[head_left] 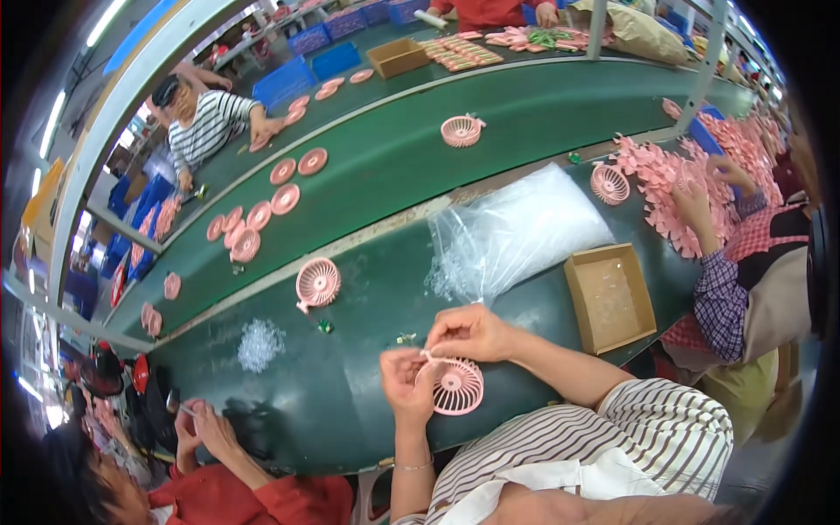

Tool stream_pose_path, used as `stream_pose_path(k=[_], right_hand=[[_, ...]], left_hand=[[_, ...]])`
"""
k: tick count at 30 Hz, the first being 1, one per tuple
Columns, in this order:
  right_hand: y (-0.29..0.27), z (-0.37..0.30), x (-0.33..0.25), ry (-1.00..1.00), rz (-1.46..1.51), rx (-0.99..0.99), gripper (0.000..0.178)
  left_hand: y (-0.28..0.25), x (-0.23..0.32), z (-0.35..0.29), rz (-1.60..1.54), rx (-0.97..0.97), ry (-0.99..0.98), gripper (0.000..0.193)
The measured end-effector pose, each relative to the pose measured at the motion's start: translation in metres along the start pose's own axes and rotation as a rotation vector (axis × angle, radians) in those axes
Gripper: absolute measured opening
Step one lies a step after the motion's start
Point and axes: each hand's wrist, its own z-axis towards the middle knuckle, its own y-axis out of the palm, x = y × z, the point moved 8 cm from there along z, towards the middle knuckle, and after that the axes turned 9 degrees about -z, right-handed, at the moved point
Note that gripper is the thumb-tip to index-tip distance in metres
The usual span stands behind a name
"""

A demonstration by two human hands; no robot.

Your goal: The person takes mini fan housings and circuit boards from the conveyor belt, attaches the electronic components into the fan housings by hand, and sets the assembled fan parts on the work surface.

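Note:
Close to my body, a round pink fan grille (pixel 461 390) with curved slats is held just above the green work surface. My left hand (pixel 406 385) is closed on its left edge, near the small stem at its top. Over that stem, my right hand (pixel 472 334) pinches with thumb and forefinger. Whatever lies between those fingertips is hidden or too small to name. Just beyond my hands sits a small green-and-white part (pixel 405 338). Farther left lie another pink fan grille (pixel 318 282) and a small green piece (pixel 325 326).
A plastic bag of small clear pieces (pixel 542 229) and an open cardboard box (pixel 611 302) stand to the right. Loose clear pieces (pixel 261 345) are heaped at left. Beyond runs a green conveyor (pixel 376 175) carrying pink discs (pixel 285 199). Co-workers sit on both sides and across.

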Motion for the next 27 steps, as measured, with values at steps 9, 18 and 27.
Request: stream_pose_path(k=[9, 18, 27], right_hand=[[-0.032, -0.013, -0.006, -0.078, -0.197, 0.188, 0.01], [-0.047, -0.025, 0.014, -0.103, -0.035, 0.329, 0.041], [-0.047, -0.015, 0.028, 0.152, -0.235, 0.215, 0.023]], left_hand=[[0.043, 0.0, 0.022, 0.069, -0.155, 0.078, 0.029], [0.027, -0.003, 0.191, 0.44, 0.069, 0.09, 0.021], [0.091, -0.124, 0.384, 0.839, 0.186, 0.254, 0.032]])
